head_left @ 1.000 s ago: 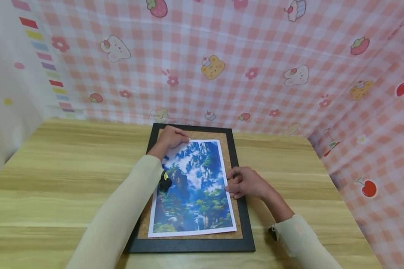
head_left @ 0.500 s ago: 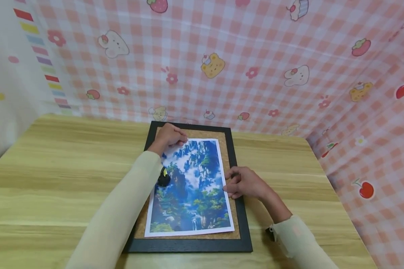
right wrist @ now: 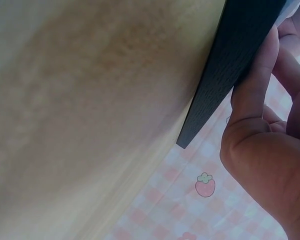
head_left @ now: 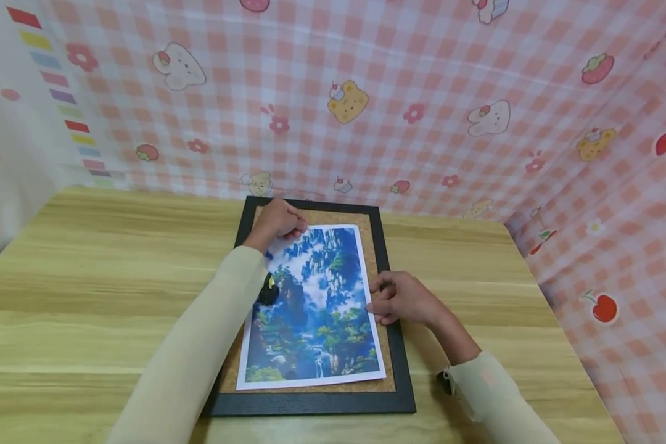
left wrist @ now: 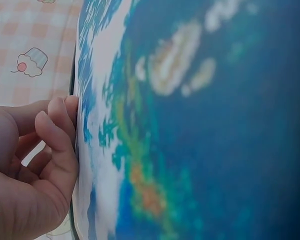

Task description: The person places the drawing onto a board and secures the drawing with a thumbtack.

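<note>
A printed landscape picture (head_left: 316, 308) with a white border lies over a black-framed cork board (head_left: 311, 404), its sides slightly askew to the frame. My left hand (head_left: 280, 222) pinches the picture at its top left, covering that corner. In the left wrist view, curled fingertips (left wrist: 57, 135) meet the edge of the sheet. At the right edge, about halfway down, my right hand (head_left: 402, 299) holds the sheet between thumb and fingers, above the frame's right side. The right wrist view shows this hand close to the black frame (right wrist: 230, 65); its fingertips are partly out of view.
The board rests on a wooden table (head_left: 116, 277), its top end near a pink checked curtain (head_left: 311, 142) behind. Another checked curtain (head_left: 633, 246) borders the right side. A small black device (head_left: 269, 291) on the left wrist covers part of the picture.
Both hands keep their places on the picture. The whole scene has shifted slightly up and left in the view; the picture has hardly moved on the board.
</note>
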